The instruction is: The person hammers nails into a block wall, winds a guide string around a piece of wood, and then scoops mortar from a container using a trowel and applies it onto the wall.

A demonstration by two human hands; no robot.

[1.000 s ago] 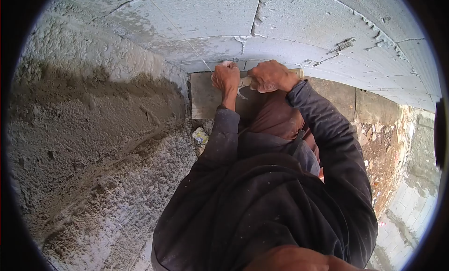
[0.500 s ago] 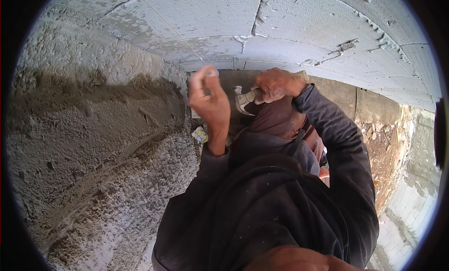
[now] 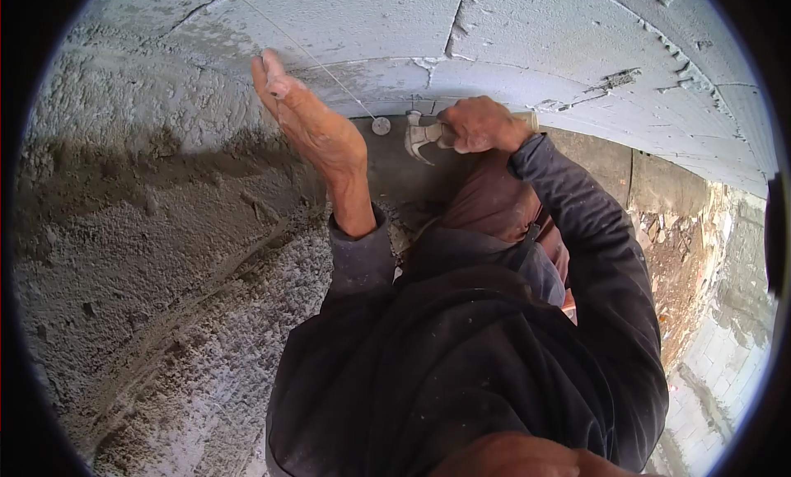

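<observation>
A claw hammer (image 3: 421, 134) is in my right hand (image 3: 481, 124), with the fingers wrapped round its handle close to the head. The hammer is held low by the block wall. My left hand (image 3: 317, 131) is raised at the left, fingers stretched out towards the wall, with nothing seen in it. Its fingertips are near a thin string (image 3: 317, 58) that slants down from the top of the view. At the string's lower end hangs a small round whitish weight (image 3: 381, 126), between my left hand and the hammer head. Neither hand appears to hold the weight.
A pale block wall (image 3: 535, 32) curves across the front. Rough wet-looking mortar or plaster (image 3: 148, 205) covers the surface at the left. Rubble (image 3: 663, 238) lies at the right beside more blockwork (image 3: 725, 353). My bent leg (image 3: 486, 201) is below the hammer.
My left hand has moved up and left and its curled fingers have straightened. The round weight now shows, hanging on the string. The hammer has shifted slightly up and left.
</observation>
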